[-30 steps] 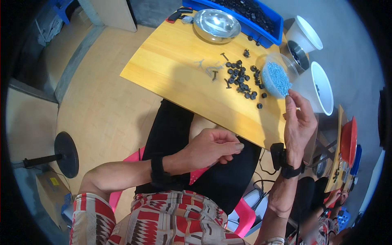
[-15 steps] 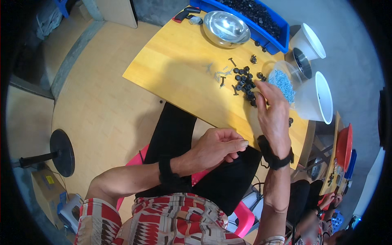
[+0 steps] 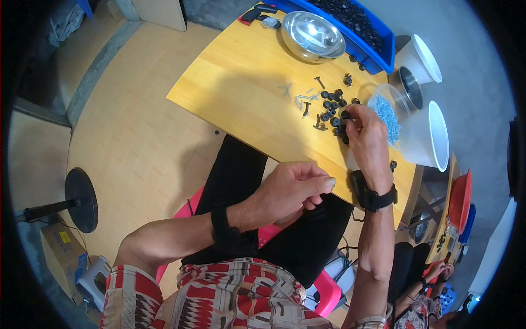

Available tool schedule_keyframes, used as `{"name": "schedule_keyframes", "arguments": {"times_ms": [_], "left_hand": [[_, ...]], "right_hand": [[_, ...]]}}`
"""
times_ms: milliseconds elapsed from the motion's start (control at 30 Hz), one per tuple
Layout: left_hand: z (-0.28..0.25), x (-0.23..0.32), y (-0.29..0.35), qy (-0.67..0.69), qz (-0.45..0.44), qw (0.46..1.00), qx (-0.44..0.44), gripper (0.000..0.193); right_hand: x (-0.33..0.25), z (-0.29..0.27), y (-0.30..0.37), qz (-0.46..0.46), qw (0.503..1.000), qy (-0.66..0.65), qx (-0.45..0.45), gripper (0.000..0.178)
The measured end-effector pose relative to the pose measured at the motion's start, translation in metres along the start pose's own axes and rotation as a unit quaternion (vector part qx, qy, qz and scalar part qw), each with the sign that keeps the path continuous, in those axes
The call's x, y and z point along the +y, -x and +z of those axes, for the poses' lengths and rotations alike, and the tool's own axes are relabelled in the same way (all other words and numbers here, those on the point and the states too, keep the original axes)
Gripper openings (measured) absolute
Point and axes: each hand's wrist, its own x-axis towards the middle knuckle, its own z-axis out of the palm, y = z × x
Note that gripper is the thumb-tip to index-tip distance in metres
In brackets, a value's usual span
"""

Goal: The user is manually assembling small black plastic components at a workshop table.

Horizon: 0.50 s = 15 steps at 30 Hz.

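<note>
Black knob-shaped pieces in a loose cluster on the yellow wooden bench, just left of a clear bowl of small bluish screws. Fingers of the right hand at the cluster's right side, close about one piece; cannot tell whether clamped on it. Left hand by the near bench edge, fingers together, anything between them hidden. At lower left, a yellow label on a cardboard box, print too small to read.
</note>
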Motion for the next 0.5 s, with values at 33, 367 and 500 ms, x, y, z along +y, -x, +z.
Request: {"name": "schedule_keyframes", "arguments": {"times_ms": [33, 367, 500], "left_hand": [[-0.001, 0.001, -0.001, 0.001, 0.0, 1.0, 0.0, 0.017], [-0.008, 0.009, -0.001, 0.032, 0.03, 0.999, 0.005, 0.018], [-0.008, 0.015, -0.003, 0.033, 0.107, 0.993, 0.037, 0.027]], "right_hand": [[-0.003, -0.002, 0.0, 0.013, 1.0, -0.001, -0.006, 0.017], [-0.009, -0.004, -0.002, 0.034, 0.998, 0.048, 0.001, 0.017], [-0.039, -0.018, 0.018, 0.066, 0.997, -0.041, -0.004, 0.017]]}}
